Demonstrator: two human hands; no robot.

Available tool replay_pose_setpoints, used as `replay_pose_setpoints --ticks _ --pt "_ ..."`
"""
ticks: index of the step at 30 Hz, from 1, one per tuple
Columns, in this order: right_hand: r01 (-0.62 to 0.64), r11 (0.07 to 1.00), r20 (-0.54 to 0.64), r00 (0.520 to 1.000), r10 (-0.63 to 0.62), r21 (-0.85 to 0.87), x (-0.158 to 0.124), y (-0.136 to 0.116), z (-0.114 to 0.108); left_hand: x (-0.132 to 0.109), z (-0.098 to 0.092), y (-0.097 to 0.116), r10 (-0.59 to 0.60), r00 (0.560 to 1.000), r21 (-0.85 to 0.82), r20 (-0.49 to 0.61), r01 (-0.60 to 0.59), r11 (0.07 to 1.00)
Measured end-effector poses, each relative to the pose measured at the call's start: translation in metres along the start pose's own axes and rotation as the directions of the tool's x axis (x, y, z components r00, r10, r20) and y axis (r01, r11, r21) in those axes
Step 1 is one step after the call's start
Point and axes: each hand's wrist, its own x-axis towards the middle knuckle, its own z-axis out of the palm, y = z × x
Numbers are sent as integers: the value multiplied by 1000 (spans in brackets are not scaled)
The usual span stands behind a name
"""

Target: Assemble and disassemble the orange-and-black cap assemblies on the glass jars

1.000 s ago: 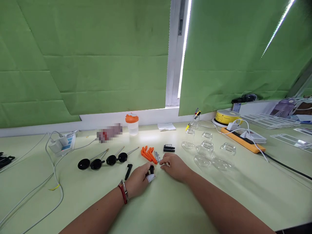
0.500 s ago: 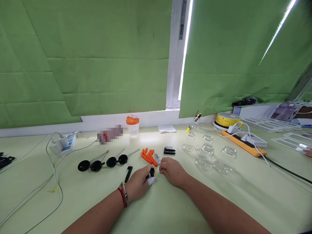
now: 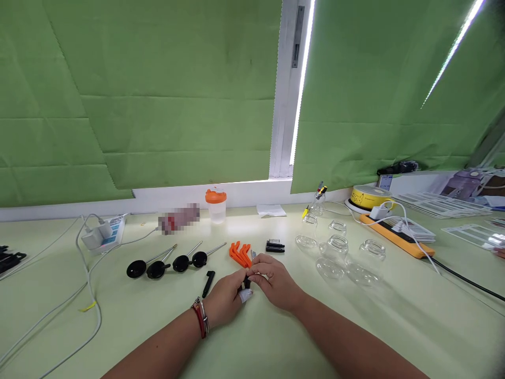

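My left hand [image 3: 224,301], its thumb wrapped in a white bandage, grips a small black plastic part [image 3: 247,283] upright just above the table. Against the top of that part, the fingertips of my right hand [image 3: 279,283] are pinched together; whatever they hold is hidden. Just beyond my hands lie several orange angled plastic pieces [image 3: 239,255] beside short metal pins [image 3: 253,255], partly covered by my right fingers. A black handle-like piece [image 3: 208,283] rests left of my left hand. Behind my right hand sit small springs [image 3: 273,241] and black plastic parts [image 3: 275,248].
Several black round lids with metal rods [image 3: 158,269] lie on the left near white cables [image 3: 98,310]. Clear glass jars [image 3: 337,250] stand on the right, before an orange power strip [image 3: 402,238]. An orange-lidded cup [image 3: 216,206] stands at the back.
My right hand has moved left and slightly up from beside the metal pins to the top of the black part. My left hand has stayed almost still, still gripping it.
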Motion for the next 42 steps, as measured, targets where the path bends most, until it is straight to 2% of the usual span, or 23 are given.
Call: replay_pose_setpoints --ticks 4,7,10,12,14,17,20,22,24,26,28,30,32,38,42 --pt "-17 998 14 1000 16 62 0 3 -2 0 -1 1 -11 1000 -8 3 11 1000" --pt "-126 991 -10 992 126 49 1 12 -5 1 -1 1 -33 999 -10 11 33 999" --pt "-358 928 -75 933 351 -108 0 26 -10 1 -1 0 -56 998 -10 13 56 998" --pt "-468 851 -65 882 467 -237 -2 33 -13 1 -1 0 -65 998 -9 20 66 998" --pt "-511 795 -14 844 537 -328 -4 38 -15 0 -1 0 -75 997 0 27 75 997" --pt "-515 768 49 818 573 -381 -7 41 -17 0 -1 0 -77 997 12 28 77 997" --pt "-500 779 52 829 558 -379 -7 42 -18 0 -2 1 -75 997 8 29 75 997" --pt "-498 814 19 850 527 -299 -6 39 -19 0 -2 2 -82 996 1 32 82 997" --pt "-471 875 -32 882 470 -111 -4 32 -17 0 -2 2 -78 996 -3 30 78 997" --pt "-381 917 -74 918 391 121 -2 21 -13 0 -2 2 -60 998 -5 21 60 998" --pt "-273 917 -87 947 309 290 0 9 -8 1 -1 1 -45 999 1 13 45 999" --pt "-203 905 -90 963 254 374 1 -1 -1 1 -1 1 -40 999 14 10 40 999" --pt "-156 916 -101 973 207 371 1 -7 4 1 0 1 -34 999 24 4 34 999" --pt "-46 985 -141 987 70 168 2 -11 4 1 0 1 -10 1000 34 0 10 999" --pt "19 994 -62 998 -13 109 0 -12 2 1 1 -1 11 1000 1 -5 -11 1000"
